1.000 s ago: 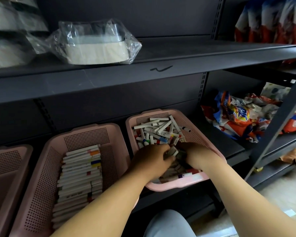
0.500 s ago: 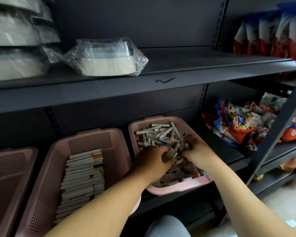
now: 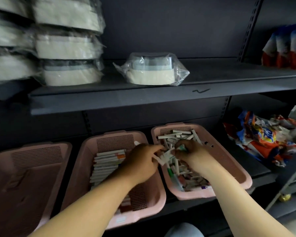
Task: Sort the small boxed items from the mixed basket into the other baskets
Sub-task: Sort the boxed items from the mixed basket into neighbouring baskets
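Both hands are down in the mixed basket [image 3: 229, 161]. My left hand [image 3: 143, 161] has its fingers pinched on a bunch of white boxes [image 3: 163, 157] near its left rim, and my right hand [image 3: 193, 154] has its fingers curled round a green-ended box [image 3: 181, 147]. I'd call this partway. The middle basket [image 3: 109, 139] just left of it holds sorted boxes [image 3: 108, 161] in a neat row, and the far-left basket [image 3: 32, 156] shows nothing inside. A loose heap [image 3: 176, 134] is unsorted at the mixed basket's back, and wrapped tubs [image 3: 152, 72] sit on the shelf above.

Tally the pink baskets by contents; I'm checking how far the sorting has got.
Mixed basket with jumbled small boxes: 1
Middle basket with stacked boxes in a row: 1
Left basket with no boxes showing: 1
Total: 3 pink baskets
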`<move>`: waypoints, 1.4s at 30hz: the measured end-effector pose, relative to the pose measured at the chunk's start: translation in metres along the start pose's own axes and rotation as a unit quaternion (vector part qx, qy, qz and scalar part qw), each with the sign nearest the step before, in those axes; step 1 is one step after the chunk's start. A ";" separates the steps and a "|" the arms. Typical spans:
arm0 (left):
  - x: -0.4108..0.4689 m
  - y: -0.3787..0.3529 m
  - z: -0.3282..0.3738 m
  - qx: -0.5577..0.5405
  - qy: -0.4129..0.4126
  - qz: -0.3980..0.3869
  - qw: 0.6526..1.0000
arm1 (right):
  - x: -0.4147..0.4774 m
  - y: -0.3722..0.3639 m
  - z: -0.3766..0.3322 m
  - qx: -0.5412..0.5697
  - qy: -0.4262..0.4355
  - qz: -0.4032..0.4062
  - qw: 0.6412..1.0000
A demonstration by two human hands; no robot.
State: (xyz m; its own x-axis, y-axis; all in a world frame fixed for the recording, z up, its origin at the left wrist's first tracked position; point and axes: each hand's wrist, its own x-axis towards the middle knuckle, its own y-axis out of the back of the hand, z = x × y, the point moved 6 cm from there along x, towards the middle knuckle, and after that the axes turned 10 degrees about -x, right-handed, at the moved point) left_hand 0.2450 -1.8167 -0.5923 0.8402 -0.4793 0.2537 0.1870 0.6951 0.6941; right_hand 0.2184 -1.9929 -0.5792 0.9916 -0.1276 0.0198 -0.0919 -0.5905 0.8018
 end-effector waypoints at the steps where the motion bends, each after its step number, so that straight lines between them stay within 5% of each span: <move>1: -0.004 0.012 -0.010 0.024 0.004 0.005 1.000 | 0.002 -0.003 -0.006 0.017 0.008 0.004 1.000; 7: -0.020 0.062 -0.080 0.105 0.103 -0.010 0.989 | 0.013 -0.032 -0.027 0.083 0.034 -0.013 0.996; 11: -0.029 0.069 -0.090 0.152 0.097 -0.067 0.981 | 0.015 -0.042 -0.027 0.111 0.030 -0.014 0.993; 18: -0.021 0.072 -0.103 0.174 0.115 -0.033 0.977 | 0.016 -0.046 -0.020 0.081 0.032 -0.030 0.996; 27: -0.027 0.070 -0.119 0.233 0.139 -0.111 0.956 | 0.014 -0.052 -0.019 0.069 0.033 -0.024 0.997; 34: -0.053 0.052 -0.102 0.237 0.109 -0.243 0.934 | 0.014 -0.052 -0.018 0.065 0.034 -0.028 0.997; 42: -0.052 0.071 -0.094 0.164 0.092 -0.100 0.977 | 0.016 -0.055 -0.034 0.087 0.062 -0.023 0.994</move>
State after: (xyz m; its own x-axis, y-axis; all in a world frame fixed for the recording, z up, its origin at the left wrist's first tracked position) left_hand 0.2626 -1.6919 -0.6191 0.8864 -0.4628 -0.0131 0.2089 0.3745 0.9034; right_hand 0.2421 -1.9360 -0.6026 0.9977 -0.0036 0.0674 -0.0491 -0.7241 0.6879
